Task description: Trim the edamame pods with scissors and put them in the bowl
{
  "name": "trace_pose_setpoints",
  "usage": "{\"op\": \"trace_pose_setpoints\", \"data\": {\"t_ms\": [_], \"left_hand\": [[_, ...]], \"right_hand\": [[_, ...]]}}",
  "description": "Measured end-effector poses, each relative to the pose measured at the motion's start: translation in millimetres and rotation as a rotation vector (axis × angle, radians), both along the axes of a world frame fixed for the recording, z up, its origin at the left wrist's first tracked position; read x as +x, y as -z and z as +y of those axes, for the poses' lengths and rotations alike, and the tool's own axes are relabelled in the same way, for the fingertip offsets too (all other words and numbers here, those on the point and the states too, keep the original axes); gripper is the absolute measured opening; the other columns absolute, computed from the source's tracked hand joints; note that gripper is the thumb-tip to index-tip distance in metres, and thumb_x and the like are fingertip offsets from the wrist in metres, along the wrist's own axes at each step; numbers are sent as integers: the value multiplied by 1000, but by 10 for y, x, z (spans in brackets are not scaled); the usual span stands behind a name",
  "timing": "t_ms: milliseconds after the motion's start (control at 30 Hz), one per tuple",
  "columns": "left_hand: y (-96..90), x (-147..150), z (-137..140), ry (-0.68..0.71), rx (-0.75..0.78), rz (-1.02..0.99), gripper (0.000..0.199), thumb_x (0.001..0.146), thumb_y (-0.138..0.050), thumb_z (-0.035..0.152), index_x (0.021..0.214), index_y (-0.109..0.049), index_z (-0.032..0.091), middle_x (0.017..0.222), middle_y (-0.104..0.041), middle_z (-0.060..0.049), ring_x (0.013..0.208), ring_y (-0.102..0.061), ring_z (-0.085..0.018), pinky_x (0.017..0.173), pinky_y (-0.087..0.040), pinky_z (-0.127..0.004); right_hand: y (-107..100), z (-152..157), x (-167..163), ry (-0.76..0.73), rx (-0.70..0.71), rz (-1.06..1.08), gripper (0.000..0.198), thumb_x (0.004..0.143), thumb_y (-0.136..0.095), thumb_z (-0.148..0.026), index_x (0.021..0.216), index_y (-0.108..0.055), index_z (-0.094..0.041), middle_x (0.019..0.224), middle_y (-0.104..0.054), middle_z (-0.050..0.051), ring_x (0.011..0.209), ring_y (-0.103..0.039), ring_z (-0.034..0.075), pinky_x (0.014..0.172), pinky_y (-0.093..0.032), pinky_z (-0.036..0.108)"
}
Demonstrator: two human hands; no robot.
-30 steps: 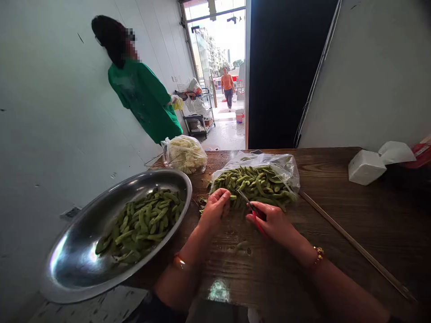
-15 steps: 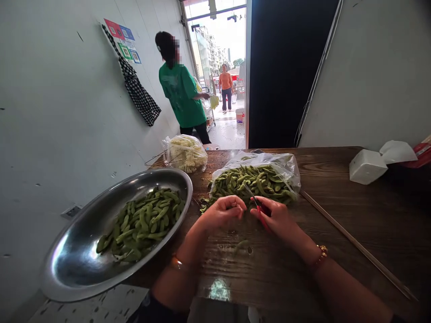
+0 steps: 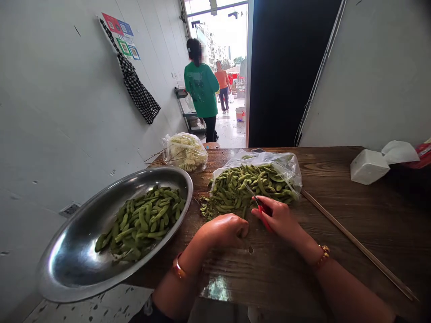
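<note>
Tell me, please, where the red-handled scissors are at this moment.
In the head view, just right of centre, the red-handled scissors are in the right hand, pointing towards the heap of green pods.

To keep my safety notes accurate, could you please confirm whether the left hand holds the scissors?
No, the red-handled scissors are in the right hand.

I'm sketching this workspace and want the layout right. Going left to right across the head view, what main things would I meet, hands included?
Metal bowl with green pods → left hand → right hand holding red-handled scissors → white packet.
</note>
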State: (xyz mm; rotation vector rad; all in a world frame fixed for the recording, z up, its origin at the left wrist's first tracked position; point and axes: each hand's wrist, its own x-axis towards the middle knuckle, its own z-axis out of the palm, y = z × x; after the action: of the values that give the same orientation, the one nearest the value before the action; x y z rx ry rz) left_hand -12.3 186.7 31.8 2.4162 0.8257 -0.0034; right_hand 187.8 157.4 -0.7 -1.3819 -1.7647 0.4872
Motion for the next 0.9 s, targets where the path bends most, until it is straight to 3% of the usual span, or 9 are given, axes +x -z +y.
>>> {"op": "trace_pose_setpoints", "data": {"t_ms": [133, 267, 333, 433, 600, 733, 900], "left_hand": [[46, 0, 25, -20, 80, -23, 11, 65, -67, 20, 63, -56, 19, 56, -48, 4, 50, -34, -9, 49, -21, -24], [74, 38, 83, -116, 149, -170, 12, 71, -58, 15, 59, -57, 17, 61, -54, 0, 58, -42, -12, 55, -27, -24], [56, 56, 121, -217, 87, -327, 14, 74, -59, 19, 61, -60, 16, 65, -57, -2, 63, -47, -13, 60, -32, -23], [1, 56, 157, -355, -133, -573, 21, 78, -60, 32, 72, -67, 14, 67, -59, -3, 63, -48, -12, 60, -35, -23], [-34, 32, 147, -504, -499, -743, 38, 77, -61, 48, 87, -68, 12, 50, -44, 4, 44, -32, -5, 44, -21, -20], [-22, 61, 124, -563, -525, -797, 38, 73, -67, 46, 87, -68, 11, 49, -45, 5, 42, -34, -5, 43, -20, -19], [-40, 101, 102, -535, -479, -855, 34, 74, -67, 44, 82, -67, 11, 56, -49, 3, 45, -37, -4, 44, -24, -18]], "right_hand": [[0, -3, -2, 12, 20, -9, 43, 83, -59, -45, 114, -65, -15, 94, -72, 8, 78, -65, 20, 73, -52, 33], [-6, -7, 0, 35, 28, -9, 42, 83, -59, -44, 113, -66, -15, 92, -73, 9, 77, -66, 21, 73, -53, 34], [-4, -10, 8, 51, 39, -10, 42, 82, -60, -43, 113, -66, -15, 94, -73, 10, 77, -66, 21, 73, -53, 34], [-7, -21, 24, 60, 46, -22, 45, 82, -59, -45, 115, -65, -15, 93, -73, 10, 76, -66, 21, 73, -52, 34], [-42, -50, 19, 54, 35, -36, 47, 82, -58, -48, 115, -65, -14, 83, -71, 7, 68, -63, 19, 68, -52, 31], [-76, -79, -13, 11, 39, -30, 43, 81, -61, -45, 113, -66, -17, 82, -70, 5, 67, -61, 17, 67, -51, 30], [-90, -94, -27, -119, 27, -57, 43, 80, -64, -41, 116, -63, -18, 82, -66, 4, 68, -58, 17, 67, -50, 29]]}}
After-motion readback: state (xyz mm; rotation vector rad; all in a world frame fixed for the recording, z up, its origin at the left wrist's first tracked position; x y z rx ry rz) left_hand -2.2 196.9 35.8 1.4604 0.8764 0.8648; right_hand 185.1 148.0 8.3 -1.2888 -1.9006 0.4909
